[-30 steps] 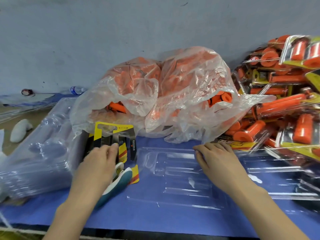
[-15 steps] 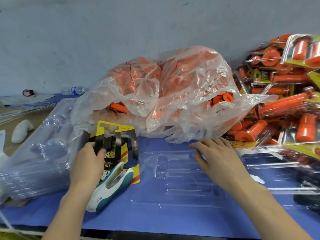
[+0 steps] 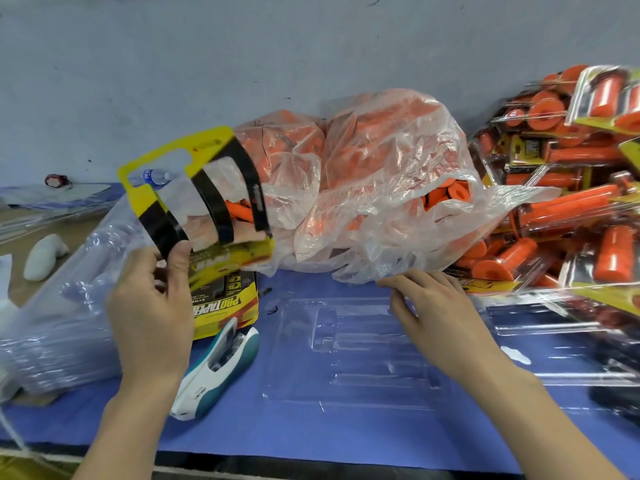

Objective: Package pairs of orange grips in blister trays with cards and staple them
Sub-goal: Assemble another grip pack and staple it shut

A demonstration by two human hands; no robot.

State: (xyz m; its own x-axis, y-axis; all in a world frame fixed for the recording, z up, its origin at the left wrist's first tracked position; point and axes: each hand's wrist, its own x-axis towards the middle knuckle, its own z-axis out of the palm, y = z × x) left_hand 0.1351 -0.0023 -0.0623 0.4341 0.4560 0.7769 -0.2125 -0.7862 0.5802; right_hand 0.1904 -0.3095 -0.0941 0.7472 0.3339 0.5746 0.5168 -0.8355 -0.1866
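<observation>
Left hand (image 3: pixel 149 306) lifts card (image 3: pixel 194 188) — hang-hole end up-left.

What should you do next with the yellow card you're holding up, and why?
Probably swing the yellow-and-black paper card right and lay it into the clear plastic blister tray. The card is held up above the stack of matching cards, while the tray lies on the blue mat with nothing packed in it.

Left hand (image 3: pixel 152 306) pinches a card (image 3: pixel 194 188) — right hand (image 3: pixel 436 306) rests on tray (image 3: pixel 346 344).
</observation>
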